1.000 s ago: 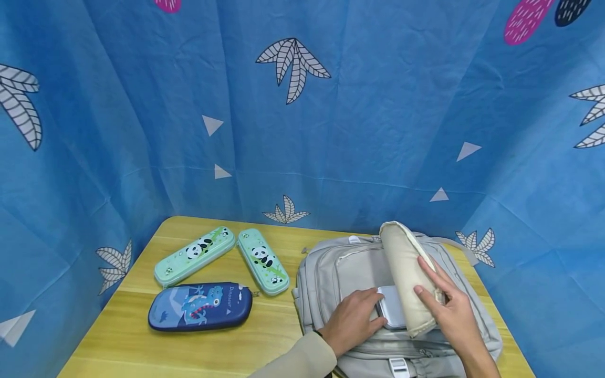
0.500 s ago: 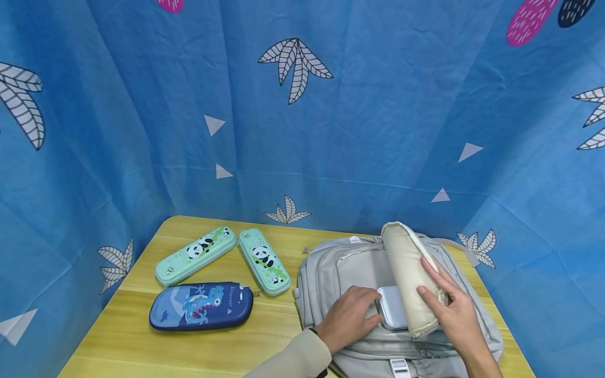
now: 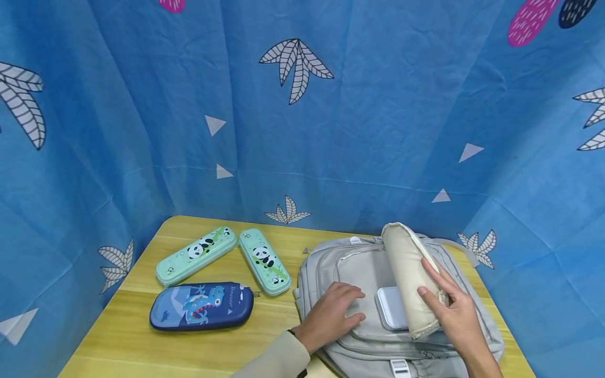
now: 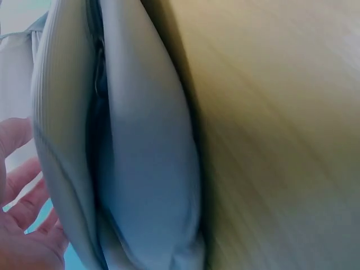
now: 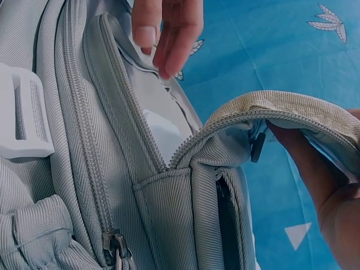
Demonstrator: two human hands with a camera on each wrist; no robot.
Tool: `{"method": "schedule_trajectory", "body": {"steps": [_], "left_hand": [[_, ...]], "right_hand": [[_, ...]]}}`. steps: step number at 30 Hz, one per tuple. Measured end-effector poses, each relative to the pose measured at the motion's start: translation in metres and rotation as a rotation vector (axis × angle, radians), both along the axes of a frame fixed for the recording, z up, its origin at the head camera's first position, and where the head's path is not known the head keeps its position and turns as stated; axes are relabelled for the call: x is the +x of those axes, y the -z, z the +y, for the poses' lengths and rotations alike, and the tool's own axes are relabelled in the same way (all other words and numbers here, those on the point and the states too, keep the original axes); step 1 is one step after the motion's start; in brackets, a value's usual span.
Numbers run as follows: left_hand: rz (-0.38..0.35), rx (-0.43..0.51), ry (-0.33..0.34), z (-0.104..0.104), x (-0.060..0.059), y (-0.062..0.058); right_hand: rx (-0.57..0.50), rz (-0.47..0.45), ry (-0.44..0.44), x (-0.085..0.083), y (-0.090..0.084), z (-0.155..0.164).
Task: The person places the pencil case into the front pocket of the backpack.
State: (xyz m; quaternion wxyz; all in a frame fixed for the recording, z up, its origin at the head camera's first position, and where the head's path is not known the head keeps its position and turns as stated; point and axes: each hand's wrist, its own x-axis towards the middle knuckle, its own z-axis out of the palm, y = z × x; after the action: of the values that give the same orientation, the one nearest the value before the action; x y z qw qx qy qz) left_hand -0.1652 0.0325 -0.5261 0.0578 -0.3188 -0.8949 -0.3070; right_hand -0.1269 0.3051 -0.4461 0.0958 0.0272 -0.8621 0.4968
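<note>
A grey backpack (image 3: 361,270) lies on the table with its front pocket unzipped. My right hand (image 3: 456,315) grips the pocket's cream-lined flap (image 3: 410,281), which is folded back to the right; in the right wrist view its zipper teeth run along the flap's curved edge. Inside the pocket lies a whitish rectangular case (image 3: 391,310) with rounded corners, partly covered by the flap. My left hand (image 3: 331,317) is over the backpack's left side, fingers loosely bent with nothing in them, apart from the case. The left wrist view shows that hand's fingers (image 4: 25,183) beside the backpack's side.
Two mint-green panda pencil cases (image 3: 196,256) lie at the table's back left. A navy dinosaur pencil case (image 3: 202,307) lies in front of them. Blue printed cloth (image 3: 302,136) hangs behind and on both sides. A white buckle (image 3: 399,367) sits at the backpack's near edge.
My left hand has let go of the whitish case and drawn back to the left, leaving the case in the pocket. The right hand stays on the flap.
</note>
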Motion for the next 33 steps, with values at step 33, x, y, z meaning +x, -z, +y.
{"method": "schedule_trajectory", "body": {"steps": [33], "left_hand": [[-0.052, 0.050, -0.038, -0.100, -0.007, 0.000]], "right_hand": [[0.013, 0.025, -0.014, 0.000, 0.003, 0.001]]}}
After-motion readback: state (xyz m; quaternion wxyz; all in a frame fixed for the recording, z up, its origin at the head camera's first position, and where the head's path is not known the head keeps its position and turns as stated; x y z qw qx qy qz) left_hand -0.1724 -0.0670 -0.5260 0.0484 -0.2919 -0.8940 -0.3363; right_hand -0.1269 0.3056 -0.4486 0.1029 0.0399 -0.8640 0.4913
